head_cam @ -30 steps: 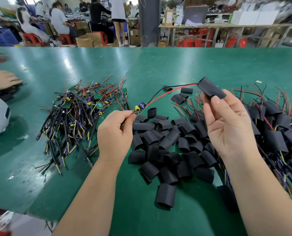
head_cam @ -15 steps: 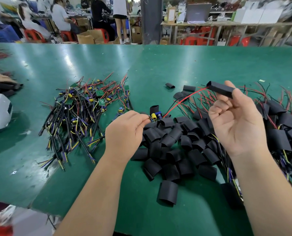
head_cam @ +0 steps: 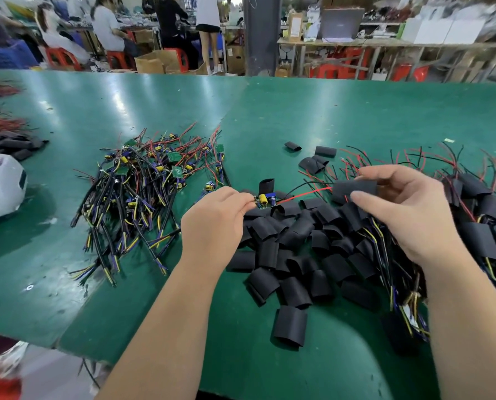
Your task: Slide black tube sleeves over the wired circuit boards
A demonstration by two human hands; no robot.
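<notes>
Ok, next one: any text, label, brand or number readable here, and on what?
Nothing reads for certain.
The green boards in the wired pile: white print, too small to read.
The circuit board pinched by the left hand: no legible marking.
The black sleeve held by the right hand: plain.
The cardboard box at the back: label blurred.

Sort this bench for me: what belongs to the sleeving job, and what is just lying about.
Job in hand:
left hand pinching a circuit board; right hand holding a black sleeve; loose sleeve pile; unsleeved board heap; sleeved heap at right.

Lying about:
white object at left edge; far-left wire bundle.
</notes>
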